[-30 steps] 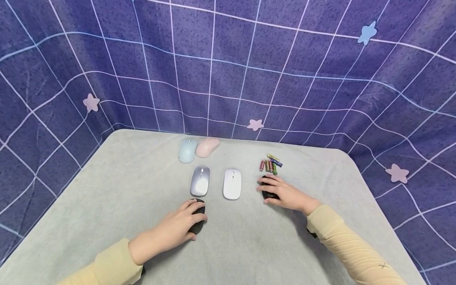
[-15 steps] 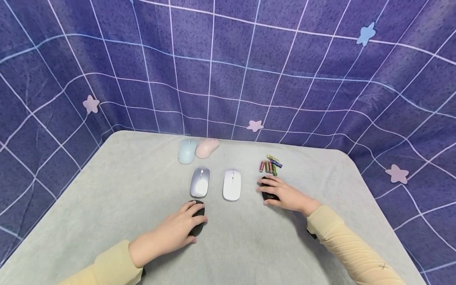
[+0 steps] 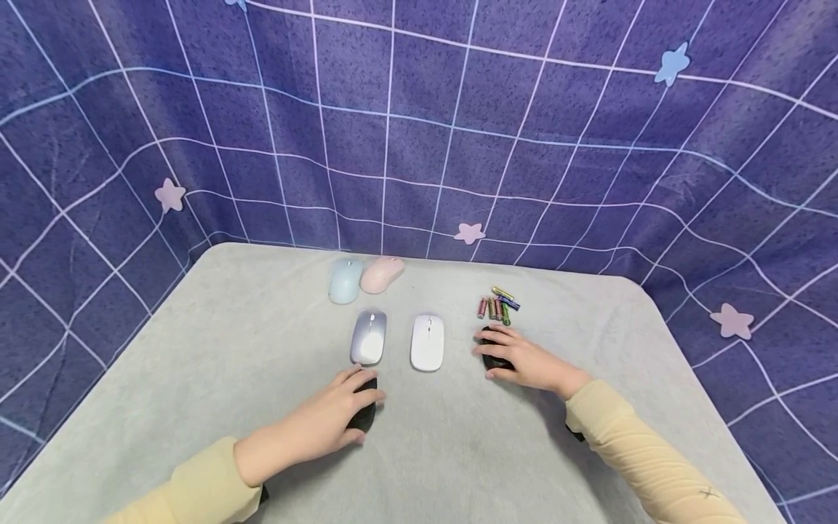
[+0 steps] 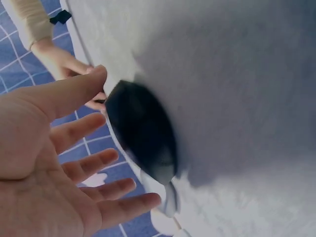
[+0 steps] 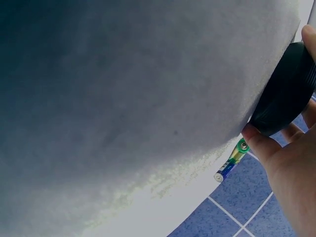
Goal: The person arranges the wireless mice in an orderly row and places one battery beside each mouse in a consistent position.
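Observation:
My left hand [image 3: 321,418] is over a black computer mouse [image 3: 364,416] on the grey cloth. In the left wrist view its fingers are spread and stand apart from that mouse [image 4: 140,131], with a gap from the thumb too. My right hand [image 3: 533,360] grips a second black mouse [image 3: 496,362], thumb on one side and fingers over the other. The right wrist view shows the thumb against this mouse's dark side [image 5: 284,94]. Just beyond it lie several small batteries [image 3: 497,308] in red, green, yellow and blue.
Between the hands and a little farther off lie a silver-grey mouse [image 3: 369,338] and a white mouse [image 3: 428,343]. Behind them a light blue mouse [image 3: 345,282] touches a pink mouse [image 3: 382,275]. A purple gridded curtain [image 3: 419,109] hangs along the table's far edge.
The left hand has lifted slightly and its fingers have loosened from the black mouse. The right hand stays on its mouse. The head view has shifted a little.

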A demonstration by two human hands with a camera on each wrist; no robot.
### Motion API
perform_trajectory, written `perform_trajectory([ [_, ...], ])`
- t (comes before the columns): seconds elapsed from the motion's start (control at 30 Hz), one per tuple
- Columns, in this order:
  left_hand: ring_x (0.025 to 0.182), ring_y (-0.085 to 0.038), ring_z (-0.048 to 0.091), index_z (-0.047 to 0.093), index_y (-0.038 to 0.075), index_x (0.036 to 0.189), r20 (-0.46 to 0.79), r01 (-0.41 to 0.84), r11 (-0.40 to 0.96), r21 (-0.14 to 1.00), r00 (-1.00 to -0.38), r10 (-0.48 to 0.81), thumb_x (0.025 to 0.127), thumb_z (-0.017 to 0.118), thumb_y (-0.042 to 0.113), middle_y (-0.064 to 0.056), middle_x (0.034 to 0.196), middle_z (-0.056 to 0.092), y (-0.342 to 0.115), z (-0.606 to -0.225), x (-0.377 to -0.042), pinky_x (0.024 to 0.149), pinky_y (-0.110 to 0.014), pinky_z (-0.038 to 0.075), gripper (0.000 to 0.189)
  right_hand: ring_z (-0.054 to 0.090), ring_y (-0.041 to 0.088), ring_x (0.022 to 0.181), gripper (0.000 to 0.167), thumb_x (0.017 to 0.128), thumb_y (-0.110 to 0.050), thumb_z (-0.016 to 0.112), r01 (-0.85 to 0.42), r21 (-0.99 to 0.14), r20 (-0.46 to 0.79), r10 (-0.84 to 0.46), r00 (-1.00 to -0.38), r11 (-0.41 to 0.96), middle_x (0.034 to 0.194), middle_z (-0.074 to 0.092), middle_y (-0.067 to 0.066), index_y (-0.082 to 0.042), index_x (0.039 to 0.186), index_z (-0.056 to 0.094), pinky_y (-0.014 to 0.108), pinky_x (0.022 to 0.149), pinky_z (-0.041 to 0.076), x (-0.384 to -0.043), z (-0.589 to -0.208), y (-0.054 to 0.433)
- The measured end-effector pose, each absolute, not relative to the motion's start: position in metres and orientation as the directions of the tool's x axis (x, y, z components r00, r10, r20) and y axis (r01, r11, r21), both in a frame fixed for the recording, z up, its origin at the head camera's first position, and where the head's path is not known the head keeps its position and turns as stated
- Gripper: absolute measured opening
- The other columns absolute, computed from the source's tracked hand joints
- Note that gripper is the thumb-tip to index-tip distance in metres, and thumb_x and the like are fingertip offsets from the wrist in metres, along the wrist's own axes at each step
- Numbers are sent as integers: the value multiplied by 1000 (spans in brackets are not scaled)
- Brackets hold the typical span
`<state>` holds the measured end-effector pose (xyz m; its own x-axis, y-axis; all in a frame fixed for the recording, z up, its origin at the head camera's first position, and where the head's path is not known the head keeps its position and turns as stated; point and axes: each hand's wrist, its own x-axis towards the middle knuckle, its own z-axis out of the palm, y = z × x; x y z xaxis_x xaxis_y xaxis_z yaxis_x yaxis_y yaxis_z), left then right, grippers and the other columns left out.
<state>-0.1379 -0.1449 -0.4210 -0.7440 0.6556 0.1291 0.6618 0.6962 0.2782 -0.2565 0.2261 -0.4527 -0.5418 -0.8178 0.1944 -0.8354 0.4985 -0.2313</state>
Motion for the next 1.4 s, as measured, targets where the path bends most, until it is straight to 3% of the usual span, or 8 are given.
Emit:
perform_trajectory([
  [0.33, 122, -39, 45, 58, 7, 126, 251, 638, 740, 212, -767, 590, 78, 76, 28, -21, 137, 46, -149, -398, -166, 102, -51, 41, 56, 35, 45, 132, 41, 86, -25, 69, -837, -219, 193, -818, -542, 502, 139, 48, 16, -12, 124, 60, 55, 109, 29, -257, -454, 227],
  [0.57, 123, -40, 44, 58, 6, 125, 357, 646, 737, 196, -747, 560, 76, 77, 27, -21, 136, 47, -158, -387, -195, 102, -52, 40, 57, 36, 46, 130, 42, 85, -25, 69, -852, -206, 213, -827, -520, 482, 138, 49, 16, -11, 124, 60, 56, 108, 30, -258, -456, 228],
  [0.83, 127, -39, 40, 54, 12, 129, 332, 577, 798, 175, -797, 504, 80, 73, 28, -17, 139, 45, -165, -384, -231, 87, -62, 46, 55, 37, 47, 130, 41, 85, -24, 68, -855, -212, 222, -829, -514, 473, 138, 49, 17, -10, 123, 60, 58, 107, 30, -258, -456, 227],
  [1.4, 131, -45, 33, 49, 6, 133, 298, 490, 838, 238, -858, 418, 82, 69, 23, -22, 143, 39, -174, -384, -307, 99, -65, 36, 58, 35, 44, 132, 40, 87, -24, 67, -844, -226, 206, -823, -529, 485, 140, 48, 16, -12, 124, 60, 55, 110, 28, -258, -457, 228],
])
